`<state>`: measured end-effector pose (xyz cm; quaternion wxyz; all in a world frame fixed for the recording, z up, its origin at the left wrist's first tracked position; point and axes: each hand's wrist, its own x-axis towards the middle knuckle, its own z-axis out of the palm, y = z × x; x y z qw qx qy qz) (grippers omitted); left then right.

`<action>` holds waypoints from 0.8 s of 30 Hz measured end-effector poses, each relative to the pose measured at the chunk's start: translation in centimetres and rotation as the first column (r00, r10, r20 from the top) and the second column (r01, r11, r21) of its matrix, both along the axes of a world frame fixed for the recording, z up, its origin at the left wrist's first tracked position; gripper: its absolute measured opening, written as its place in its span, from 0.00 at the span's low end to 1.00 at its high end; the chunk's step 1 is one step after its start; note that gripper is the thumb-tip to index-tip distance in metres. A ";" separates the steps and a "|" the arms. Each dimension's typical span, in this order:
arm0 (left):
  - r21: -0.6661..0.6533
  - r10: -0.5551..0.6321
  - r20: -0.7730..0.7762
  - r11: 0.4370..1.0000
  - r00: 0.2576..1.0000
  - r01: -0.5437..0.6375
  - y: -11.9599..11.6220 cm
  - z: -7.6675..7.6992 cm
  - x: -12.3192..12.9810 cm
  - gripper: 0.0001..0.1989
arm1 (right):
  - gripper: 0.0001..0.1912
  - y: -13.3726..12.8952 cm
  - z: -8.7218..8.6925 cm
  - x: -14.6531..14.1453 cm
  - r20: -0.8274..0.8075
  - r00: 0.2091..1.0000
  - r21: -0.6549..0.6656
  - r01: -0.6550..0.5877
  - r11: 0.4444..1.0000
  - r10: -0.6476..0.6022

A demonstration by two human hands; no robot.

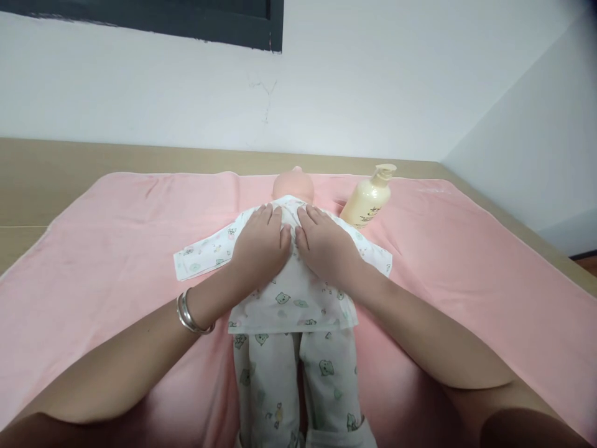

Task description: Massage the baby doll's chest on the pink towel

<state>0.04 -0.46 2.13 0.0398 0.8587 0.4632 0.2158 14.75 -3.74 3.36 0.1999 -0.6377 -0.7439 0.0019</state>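
At frame centre, doll (293,185), long axis bottom to top, lies under left hand (263,241) and right hand (328,246), neither nearer; both palm-down on its shirt (295,306), fingers (265,214) extended, gripping nothing.

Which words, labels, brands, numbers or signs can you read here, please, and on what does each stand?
None can be read.
Bottle: dark lettering on its front, too small and blurred to read.
Pink blanket: pale marks near its far right corner, too faint to call lettering.
White top: small printed figures, no readable words.
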 end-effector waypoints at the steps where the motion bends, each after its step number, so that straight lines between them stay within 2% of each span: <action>1: 0.023 0.009 -0.027 1.000 1.000 -0.008 -0.7 0.1 0.1 0.28 | 0.28 0.3 0.4 0.3 -0.011 1.000 -0.052 -0.011 0.999 0.011; 4: 0.015 0.027 -0.054 1.000 0.998 -0.026 -2.2 0.5 0.3 0.28 | 0.28 1.3 0.8 1.2 -0.077 0.997 -0.159 -0.002 0.987 -0.010; 7: -0.019 -0.002 -0.025 1.000 1.000 0.002 -1.7 0.5 0.2 0.28 | 0.28 1.1 0.2 0.9 -0.066 0.997 -0.074 0.027 0.997 -0.032; 11: -0.106 -0.058 0.056 0.992 0.997 0.063 1.1 0.0 -0.3 0.28 | 0.29 -1.0 -0.6 -0.8 0.015 1.000 0.059 0.003 0.998 -0.004; 14: -0.121 -0.048 0.105 0.991 0.993 0.061 1.5 -0.5 -0.4 0.29 | 0.29 -1.2 -0.4 -0.9 -0.021 0.999 0.057 -0.038 0.998 0.039; 17: -0.071 -0.067 0.131 0.994 0.989 0.077 0.0 -0.6 -0.2 0.28 | 0.26 0.7 -0.1 0.3 -0.129 0.990 0.003 -0.051 0.999 0.050; 20: -0.097 -0.068 0.128 0.992 0.989 0.081 -1.0 -0.3 0.0 0.29 | 0.24 1.7 -0.3 0.8 -0.171 0.985 0.002 -0.022 1.000 0.022; 24: -0.190 -0.047 0.187 0.978 0.981 0.083 0.5 -0.2 -0.2 0.30 | 0.29 -0.6 -0.6 -1.1 -0.077 0.997 0.040 -0.008 0.999 0.011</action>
